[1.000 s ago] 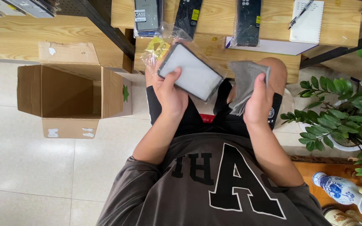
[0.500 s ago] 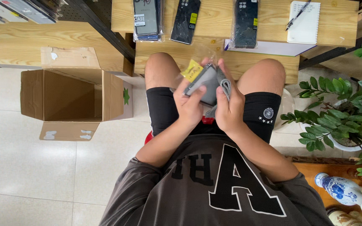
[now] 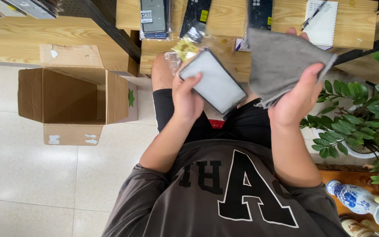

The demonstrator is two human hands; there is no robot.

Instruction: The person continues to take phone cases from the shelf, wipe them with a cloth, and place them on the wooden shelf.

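While the person sits over the tiled floor [image 3: 31,175], the left hand [image 3: 187,98] is closed around the lower end of a flat phone-sized slab [image 3: 213,81] with a pale face and dark rim, thumb across its face, tilted with the upper end pointing toward the wooden bench [image 3: 224,17]. Crinkled clear wrapping with a yellow tag [image 3: 183,48] sticks out past the slab's upper end, near the bench's front edge. Right hand [image 3: 297,98] is closed on a grey cloth [image 3: 281,66], thumb pressed on its right edge; the cloth hangs spread open just beside the slab, not touching it as far as can be told. Both things are held above the lap, in front of the bench. On the bench top lie three packaged phone cases [image 3: 154,17] and a notepad with a pen [image 3: 321,19] toward the right end. An open cardboard box [image 3: 73,103] lies on its side on the floor to the left; a leafy potted plant [image 3: 365,118] and a blue-and-white vase [image 3: 360,202] stand to the right.
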